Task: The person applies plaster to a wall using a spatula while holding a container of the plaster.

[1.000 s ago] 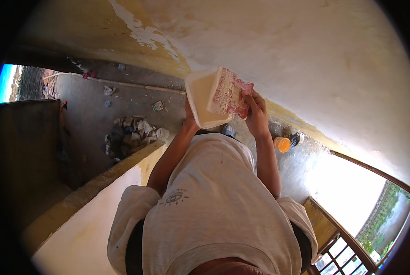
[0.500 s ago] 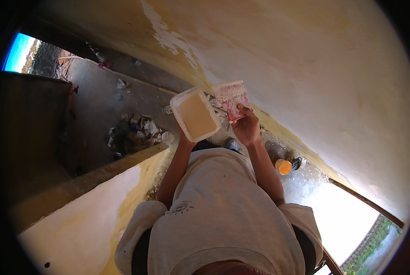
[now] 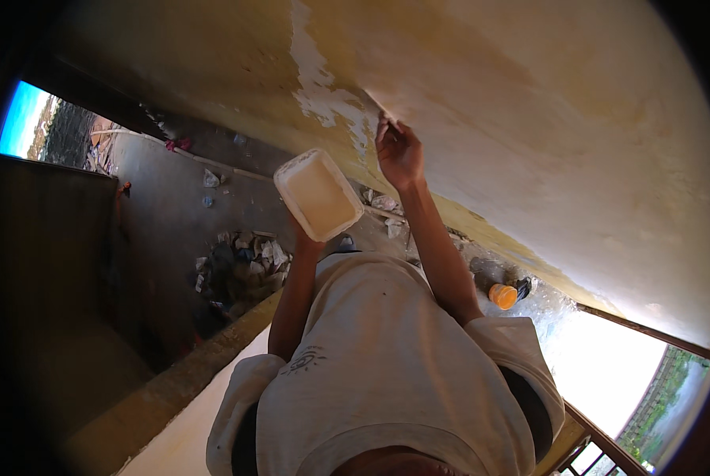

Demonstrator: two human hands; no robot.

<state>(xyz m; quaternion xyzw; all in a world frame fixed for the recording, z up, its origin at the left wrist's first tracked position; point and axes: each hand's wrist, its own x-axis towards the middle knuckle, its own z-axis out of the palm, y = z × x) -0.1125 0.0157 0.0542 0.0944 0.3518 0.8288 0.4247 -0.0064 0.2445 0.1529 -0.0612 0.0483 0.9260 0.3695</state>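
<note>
Seen from my head camera: in a room with a stained, peeling wall, my left hand holds a pale, rounded-corner tub from below, over the floor in front of my shirt, the fingertips hidden behind it. Smooth, cream-coloured filler lies inside. My right hand is raised at the wall, fingers drawn together on a thin spreader that shows almost edge-on; how far each finger wraps it, I cannot tell.

The tub looks light and thin-walled, likely to give if squeezed at the rim, and its soft load could slide if tipped; a palm spread beneath the base seems the surest hold. The spreader I judge light and somewhat springy, perhaps slick if smeared, best pinched near its back edge, thumb against fingers. A rubble heap lies at left, an orange container at right.
</note>
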